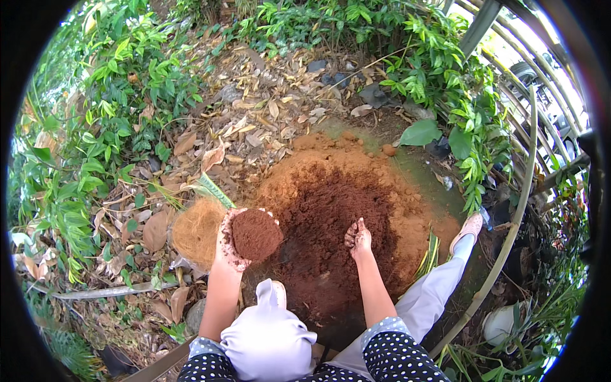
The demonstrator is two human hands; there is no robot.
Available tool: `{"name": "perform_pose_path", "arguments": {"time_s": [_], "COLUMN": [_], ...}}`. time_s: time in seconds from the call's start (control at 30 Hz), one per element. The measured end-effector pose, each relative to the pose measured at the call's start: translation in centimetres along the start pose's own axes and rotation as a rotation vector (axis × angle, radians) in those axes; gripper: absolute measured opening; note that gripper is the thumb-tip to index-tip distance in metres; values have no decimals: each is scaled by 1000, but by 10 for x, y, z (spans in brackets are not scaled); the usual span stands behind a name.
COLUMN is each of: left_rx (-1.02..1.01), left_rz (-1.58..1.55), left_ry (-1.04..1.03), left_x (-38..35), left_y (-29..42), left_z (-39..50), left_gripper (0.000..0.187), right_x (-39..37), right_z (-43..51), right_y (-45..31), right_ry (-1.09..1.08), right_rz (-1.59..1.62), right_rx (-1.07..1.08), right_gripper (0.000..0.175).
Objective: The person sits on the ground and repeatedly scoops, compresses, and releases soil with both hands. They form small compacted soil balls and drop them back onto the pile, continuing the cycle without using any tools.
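Note:
My left hand (pixel 230 243), speckled with soil, cups a round mass of reddish-brown fine soil (pixel 256 235); whether a container lies beneath it I cannot tell. Over a patch of dark moist soil (pixel 334 205), my right hand (pixel 359 237) has its fingers curled in, thumb on top; whether it holds anything is hidden. Orange-brown earth (pixel 286 179) rings the dark patch. A bundle of tan plant fibre (pixel 195 234) lies just left of my left hand, and a variegated green leaf (pixel 215 189) rises behind that hand.
Dry leaves (pixel 248 114) cover the ground ahead, bordered by green shrubs (pixel 367 24). On the right are a metal railing (pixel 479 28), a long curved pole (pixel 510 229) and a white pot (pixel 499 327). My foot in a pink clog (pixel 465 231) rests by the earth's right edge.

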State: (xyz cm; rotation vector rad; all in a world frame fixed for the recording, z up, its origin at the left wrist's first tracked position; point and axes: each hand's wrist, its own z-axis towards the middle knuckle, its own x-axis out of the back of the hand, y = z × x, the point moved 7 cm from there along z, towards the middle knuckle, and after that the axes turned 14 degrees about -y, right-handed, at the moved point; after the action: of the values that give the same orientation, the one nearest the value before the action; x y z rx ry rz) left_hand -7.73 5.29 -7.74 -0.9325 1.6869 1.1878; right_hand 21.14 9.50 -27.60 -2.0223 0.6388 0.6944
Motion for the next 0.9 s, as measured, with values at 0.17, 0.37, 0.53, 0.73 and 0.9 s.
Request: {"name": "perform_pose_path", "arguments": {"time_s": [0.17,0.37,0.53,0.73,0.9], "left_rx": [121,197,240,282,245], "left_rz": [-61,2,36,88,26], "left_ry": [-62,-116,-136,-148,-87], "left_x": [-72,-115,-104,-76,-71], "left_y": [-15,-40,-61,-64,-56], "left_z": [-9,-13,-1,8,10], "left_gripper": [38,42,44,40,35], "right_x": [-13,-18,-12,51,85], "right_z": [4,11,-6,-12,-25], "right_y": [-48,-79,-89,-73,-57], "right_ry": [99,144,108,96,327], "right_rz": [-292,-398,-521,-479,-1008], "right_rx": [125,101,-16,167,213], "right_gripper": [17,34,44,36,43]}}
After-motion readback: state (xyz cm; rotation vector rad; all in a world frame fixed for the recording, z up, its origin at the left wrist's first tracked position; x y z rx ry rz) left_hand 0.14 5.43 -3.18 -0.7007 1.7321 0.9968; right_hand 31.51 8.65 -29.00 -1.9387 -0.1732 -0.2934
